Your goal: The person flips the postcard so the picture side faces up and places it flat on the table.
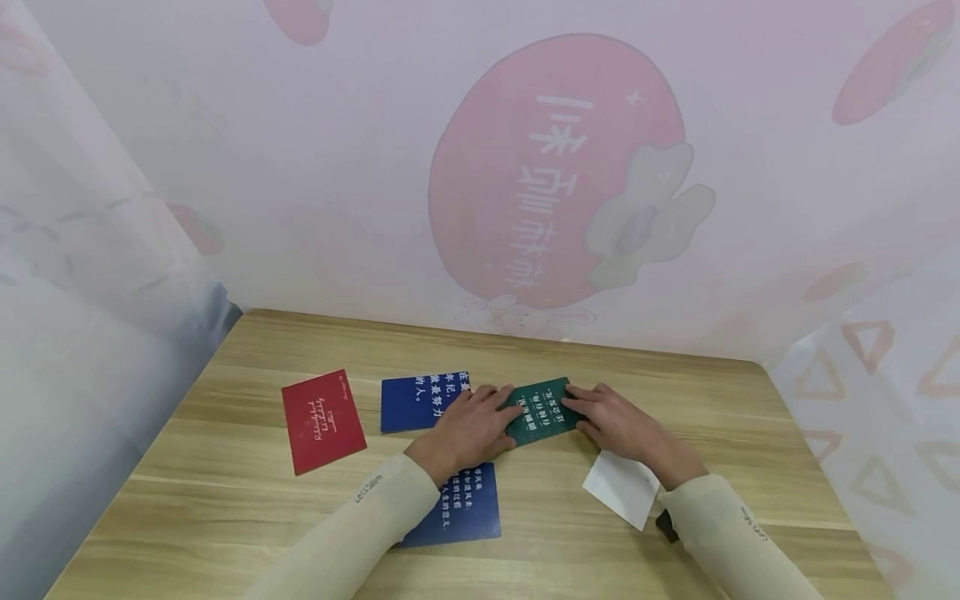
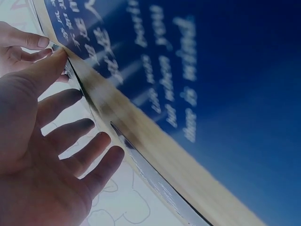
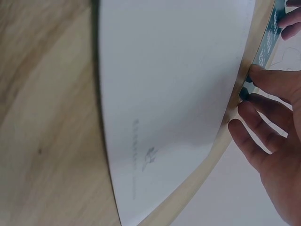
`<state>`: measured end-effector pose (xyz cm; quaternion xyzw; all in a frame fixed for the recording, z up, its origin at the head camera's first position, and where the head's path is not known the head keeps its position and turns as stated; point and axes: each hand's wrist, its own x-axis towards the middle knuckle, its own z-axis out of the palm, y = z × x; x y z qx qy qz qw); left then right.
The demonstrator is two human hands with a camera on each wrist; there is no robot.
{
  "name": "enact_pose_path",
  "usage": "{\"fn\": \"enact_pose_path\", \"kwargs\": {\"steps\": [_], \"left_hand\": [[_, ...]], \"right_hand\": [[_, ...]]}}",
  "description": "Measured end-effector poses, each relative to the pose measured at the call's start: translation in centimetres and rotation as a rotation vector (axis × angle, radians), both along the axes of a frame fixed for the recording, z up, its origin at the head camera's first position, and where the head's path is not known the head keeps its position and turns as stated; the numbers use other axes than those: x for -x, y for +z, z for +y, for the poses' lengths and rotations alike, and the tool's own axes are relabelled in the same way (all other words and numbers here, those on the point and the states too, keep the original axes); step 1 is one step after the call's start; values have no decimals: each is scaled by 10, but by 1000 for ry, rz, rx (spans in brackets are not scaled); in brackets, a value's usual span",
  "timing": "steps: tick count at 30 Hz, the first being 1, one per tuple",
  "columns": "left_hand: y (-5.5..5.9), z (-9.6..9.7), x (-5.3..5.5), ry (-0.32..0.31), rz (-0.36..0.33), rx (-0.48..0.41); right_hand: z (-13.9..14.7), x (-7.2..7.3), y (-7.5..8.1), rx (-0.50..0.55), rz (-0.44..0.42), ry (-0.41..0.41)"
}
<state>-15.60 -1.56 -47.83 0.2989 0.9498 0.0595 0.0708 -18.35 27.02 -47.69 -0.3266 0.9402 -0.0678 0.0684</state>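
Note:
A green card (image 1: pixel 542 410) with white lettering lies between my two hands, near the back of the table. My left hand (image 1: pixel 471 427) reaches its left side, with thumb and fingertips at the edge. In the left wrist view the fingers of that hand (image 2: pixel 51 136) are spread and fairly straight. From the other side, my right hand (image 1: pixel 626 429) touches the right end of the card with its fingertips. The right wrist view has thumb and index finger at the green card's (image 3: pixel 269 40) corner, the remaining fingers loosely extended.
A red card (image 1: pixel 324 423) lies far left. One blue card (image 1: pixel 411 404) sits behind my left hand; another blue card (image 1: pixel 472 512) is partly under the left forearm. Below my right hand is a white card (image 1: pixel 621 490), and a small dark object (image 1: pixel 666 527) shows beside the sleeve.

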Motion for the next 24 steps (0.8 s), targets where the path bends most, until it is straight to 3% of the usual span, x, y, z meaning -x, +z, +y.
{"fn": "enact_pose_path", "kwargs": {"steps": [24], "left_hand": [[1, 1, -1, -12, 9, 27]], "right_hand": [[-1, -3, 0, 17, 0, -13]]}}
